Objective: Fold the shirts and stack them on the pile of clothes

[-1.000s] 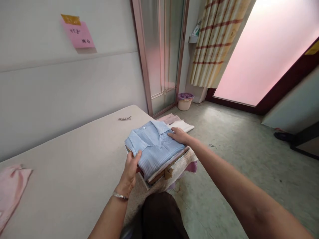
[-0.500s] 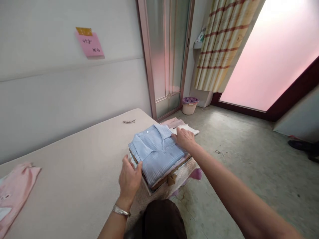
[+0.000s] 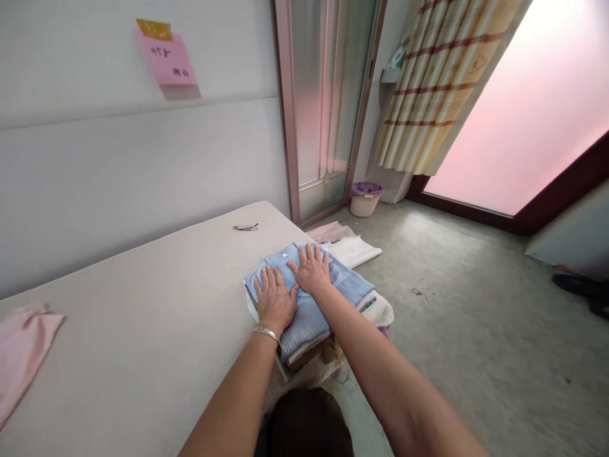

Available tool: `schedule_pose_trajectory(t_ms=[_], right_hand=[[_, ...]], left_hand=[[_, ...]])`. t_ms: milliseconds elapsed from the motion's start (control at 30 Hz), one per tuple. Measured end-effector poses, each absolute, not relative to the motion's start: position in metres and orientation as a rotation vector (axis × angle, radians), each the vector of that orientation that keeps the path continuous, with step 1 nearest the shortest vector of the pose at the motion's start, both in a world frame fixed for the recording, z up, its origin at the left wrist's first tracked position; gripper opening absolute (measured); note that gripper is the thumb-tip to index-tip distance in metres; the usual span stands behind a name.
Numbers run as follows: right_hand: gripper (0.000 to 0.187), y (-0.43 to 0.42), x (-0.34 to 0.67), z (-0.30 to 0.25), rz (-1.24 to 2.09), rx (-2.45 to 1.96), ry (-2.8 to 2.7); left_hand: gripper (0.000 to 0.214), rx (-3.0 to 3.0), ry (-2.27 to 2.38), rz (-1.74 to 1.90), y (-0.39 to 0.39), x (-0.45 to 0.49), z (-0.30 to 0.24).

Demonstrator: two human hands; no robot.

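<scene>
A folded light-blue ribbed shirt (image 3: 304, 324) lies collar-up on a flat stack at the bed's corner. Both palms rest on it. My left hand (image 3: 275, 301) is spread flat over its left side, with a silver bracelet on the wrist. Fingers apart, my right hand (image 3: 313, 270) presses near the collar and covers part of it. Beneath the shirt, a brown cardboard edge (image 3: 304, 360) and other layers show at the front. What makes up the rest of the stack is hidden.
Eyeglasses (image 3: 246, 227) lie on the pale bed (image 3: 143, 304). Pink cloth (image 3: 23, 355) is at the far left. Beyond the stack are white and pink folded pieces (image 3: 354, 251). A lined bin (image 3: 365, 202) stands by the glass door. Dark shoes (image 3: 580, 285) sit at right.
My left hand has moved from the stack's left edge onto the shirt. My right hand has shifted left from the far collar edge and now lies flat. The view has turned slightly.
</scene>
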State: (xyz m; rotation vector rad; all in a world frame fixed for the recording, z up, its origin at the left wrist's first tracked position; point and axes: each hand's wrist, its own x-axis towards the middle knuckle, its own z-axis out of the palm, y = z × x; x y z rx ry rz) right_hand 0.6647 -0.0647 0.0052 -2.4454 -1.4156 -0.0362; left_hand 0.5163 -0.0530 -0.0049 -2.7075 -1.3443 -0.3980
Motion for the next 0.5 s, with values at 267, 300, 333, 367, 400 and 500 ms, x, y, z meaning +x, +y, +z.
schedule_pose_trajectory(t_ms=[267, 300, 333, 367, 400, 500], right_hand=[[0.071, -0.093, 0.659, 0.074, 0.120, -2.432, -1.426], [0.069, -0.106, 0.653, 0.084, 0.073, -2.411, -1.407], [0.067, -0.122, 0.644, 0.092, 0.022, -2.378, -1.395], [0.064, -0.142, 0.631, 0.098, -0.030, -2.337, -1.390], [0.060, -0.164, 0.616, 0.100, -0.077, -2.285, -1.401], [0.049, -0.245, 0.561, 0.080, -0.184, -1.989, -1.699]], left_hand=[[0.070, -2.824, -1.377, -0.344, -0.063, 0.510, 0.060], [0.067, -2.823, -1.324, -0.396, -0.074, 0.506, 0.070], [0.064, -2.825, -1.265, -0.445, -0.085, 0.499, 0.077], [0.062, -2.826, -1.212, -0.488, -0.098, 0.489, 0.083], [0.060, -2.821, -1.177, -0.521, -0.111, 0.474, 0.085], [0.056, -2.761, -1.193, -0.529, -0.142, 0.398, 0.076]])
